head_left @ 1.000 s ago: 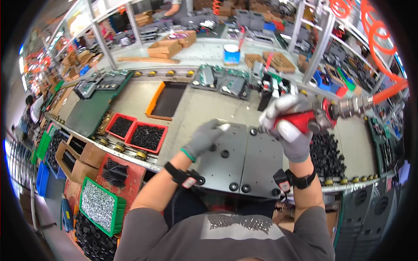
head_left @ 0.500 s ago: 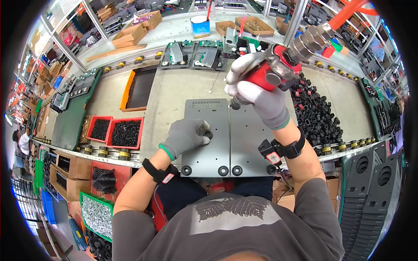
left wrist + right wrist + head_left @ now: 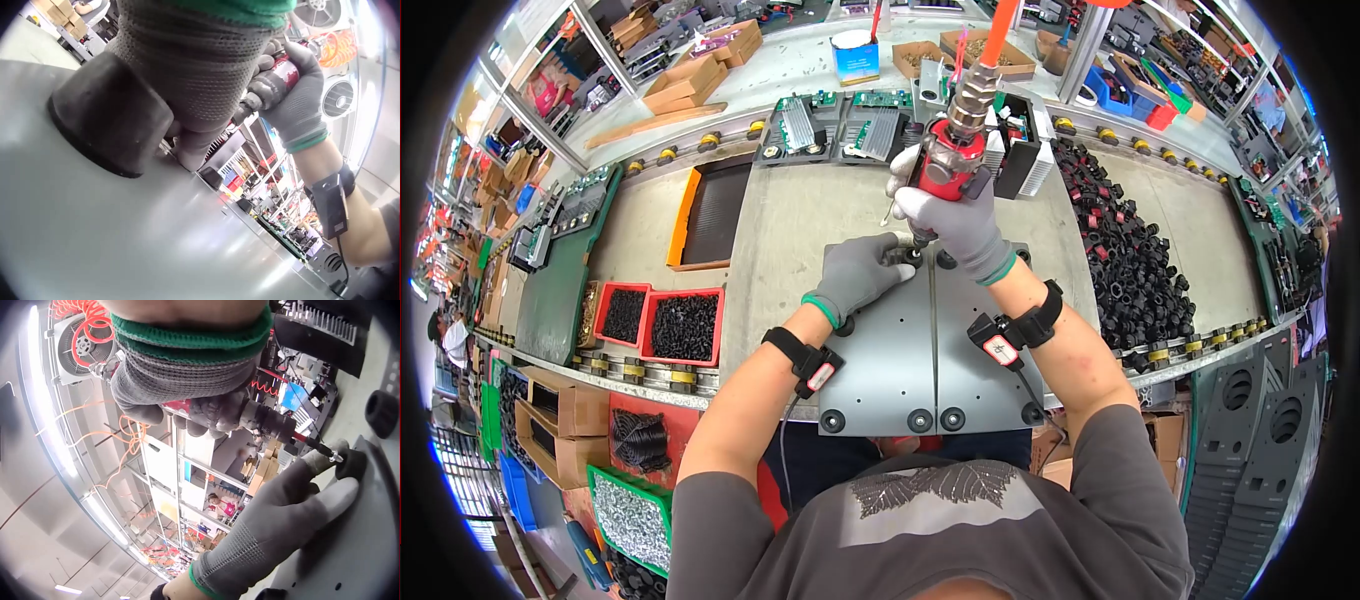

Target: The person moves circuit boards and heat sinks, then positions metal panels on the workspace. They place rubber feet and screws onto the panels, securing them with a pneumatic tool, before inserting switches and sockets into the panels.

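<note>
Two grey metal panels lie side by side, a left panel (image 3: pixel 878 365) and a right panel (image 3: pixel 990 350), with black rubber feet (image 3: pixel 919 420) at their corners. My gloved left hand (image 3: pixel 858 275) pinches a rubber foot (image 3: pixel 352 464) at the left panel's far inner corner. My gloved right hand (image 3: pixel 965 232) grips a red air screwdriver (image 3: pixel 948 165), pointing down with its hose upward. In the right wrist view its bit meets a silver screw (image 3: pixel 336 456) at the top of that foot. Another black foot (image 3: pixel 106 115) looms large beneath the left wrist.
A heap of black parts (image 3: pixel 1135 265) lies at the right. Red bins (image 3: pixel 683 327) of small black pieces and an orange-edged tray (image 3: pixel 712 215) are at the left. Circuit boards on dark plates (image 3: pixel 800 128) stand behind the panels. A green bin (image 3: pixel 630 518) holds metal screws.
My left hand has moved from the left panel's middle to its far inner corner with the foot. The screwdriver has swung leftward and more upright, its bit coming down onto the foot.
</note>
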`<action>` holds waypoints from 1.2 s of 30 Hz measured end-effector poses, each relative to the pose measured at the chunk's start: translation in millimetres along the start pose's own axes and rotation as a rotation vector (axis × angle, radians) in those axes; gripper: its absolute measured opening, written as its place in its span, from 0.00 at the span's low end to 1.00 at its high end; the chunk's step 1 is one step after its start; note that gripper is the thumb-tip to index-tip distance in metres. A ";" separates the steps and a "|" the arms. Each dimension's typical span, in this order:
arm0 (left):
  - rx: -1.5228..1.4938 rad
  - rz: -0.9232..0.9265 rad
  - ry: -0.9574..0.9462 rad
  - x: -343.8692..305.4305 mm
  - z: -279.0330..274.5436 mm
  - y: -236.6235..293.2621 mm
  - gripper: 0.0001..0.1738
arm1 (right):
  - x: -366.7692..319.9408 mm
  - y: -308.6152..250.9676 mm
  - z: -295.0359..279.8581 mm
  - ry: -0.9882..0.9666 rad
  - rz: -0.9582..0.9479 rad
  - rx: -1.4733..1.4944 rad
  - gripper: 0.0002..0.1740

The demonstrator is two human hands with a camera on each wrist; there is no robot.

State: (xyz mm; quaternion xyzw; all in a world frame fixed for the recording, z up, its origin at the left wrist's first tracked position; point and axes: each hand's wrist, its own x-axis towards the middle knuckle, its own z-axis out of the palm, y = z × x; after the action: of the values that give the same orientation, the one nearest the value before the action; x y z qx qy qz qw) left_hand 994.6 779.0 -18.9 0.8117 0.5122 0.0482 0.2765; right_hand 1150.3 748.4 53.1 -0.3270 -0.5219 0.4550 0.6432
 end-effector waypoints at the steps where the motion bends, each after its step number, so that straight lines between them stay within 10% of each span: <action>1: -0.001 -0.002 -0.001 0.4 -1.0 0.0 0.25 | 0.8 5.1 -2.7 -0.013 0.034 -0.018 0.12; 22: -0.163 0.054 0.021 0.3 0.6 -6.2 0.28 | 13.1 46.0 -4.9 -0.141 0.093 -0.044 0.13; 28: -1.364 -0.135 -0.167 -21.1 -35.6 -26.0 0.24 | 14.3 4.2 -0.8 -0.078 0.075 0.009 0.12; 36: -1.589 -0.078 -0.232 -74.4 -24.7 -9.7 0.15 | -23.7 -60.9 30.0 -0.211 -0.165 0.263 0.14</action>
State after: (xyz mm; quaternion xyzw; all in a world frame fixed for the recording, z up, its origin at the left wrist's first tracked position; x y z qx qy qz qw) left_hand 942.8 728.2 12.3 0.3536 0.3206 0.3041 0.8244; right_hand 1135.1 702.1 106.0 -0.1469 -0.5477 0.4966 0.6572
